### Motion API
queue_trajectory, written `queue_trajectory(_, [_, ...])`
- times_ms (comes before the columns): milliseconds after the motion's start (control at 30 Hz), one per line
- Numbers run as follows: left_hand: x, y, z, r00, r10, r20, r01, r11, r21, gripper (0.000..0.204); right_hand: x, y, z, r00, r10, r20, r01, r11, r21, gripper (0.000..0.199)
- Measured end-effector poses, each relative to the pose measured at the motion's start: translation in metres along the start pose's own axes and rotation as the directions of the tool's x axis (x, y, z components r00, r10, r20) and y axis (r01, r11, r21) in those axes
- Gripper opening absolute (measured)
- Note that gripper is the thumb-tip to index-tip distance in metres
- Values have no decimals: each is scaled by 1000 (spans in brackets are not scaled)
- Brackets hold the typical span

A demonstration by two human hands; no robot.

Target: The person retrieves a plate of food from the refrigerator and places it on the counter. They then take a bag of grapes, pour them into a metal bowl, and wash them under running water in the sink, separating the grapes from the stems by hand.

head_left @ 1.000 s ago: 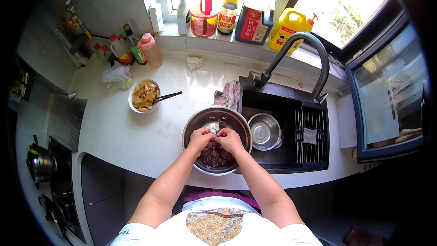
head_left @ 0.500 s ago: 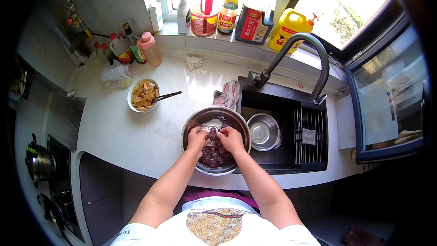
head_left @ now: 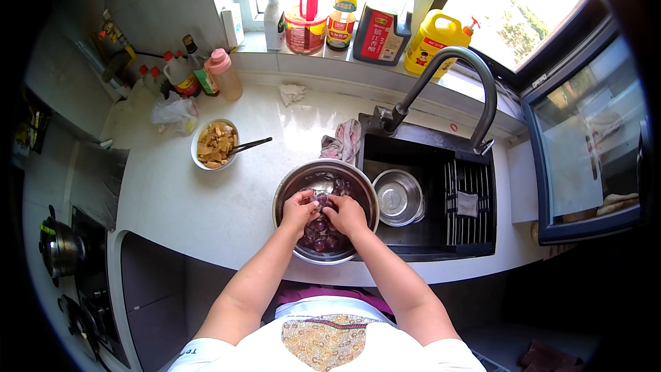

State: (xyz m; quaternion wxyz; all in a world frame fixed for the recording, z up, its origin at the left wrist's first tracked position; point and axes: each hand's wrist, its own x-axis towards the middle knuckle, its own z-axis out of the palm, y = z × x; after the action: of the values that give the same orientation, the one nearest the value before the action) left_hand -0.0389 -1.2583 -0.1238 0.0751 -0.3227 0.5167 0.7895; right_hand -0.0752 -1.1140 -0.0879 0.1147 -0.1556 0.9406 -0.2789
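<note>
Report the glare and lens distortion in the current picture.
Head view: the window is largely washed out white; head view: glare patches on the white countertop beyond the metal basin; head view: a bright highlight inside that basin; head view: the countertop's front edge bows, and the corners fall to black.

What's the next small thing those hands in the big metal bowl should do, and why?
Perhaps the left hand and right hand should gently turn the dark round fruit at their fingertips. Both are in the large metal bowl, fingertips close together at some of it, while more lies toward the near rim.
</note>
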Motion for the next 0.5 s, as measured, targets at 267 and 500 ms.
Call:
queue_trajectory(267, [-6, -12, 7, 897, 187, -400, 14, 893, 449, 35, -16, -1, 5, 958, 222, -181, -212, 974, 78, 41])
queue_trajectory(500, [-5, -5, -2, 993, -47, -108, 22, 974, -227, 14, -7, 6, 13, 962, 36, -269, 53, 948, 315, 40])
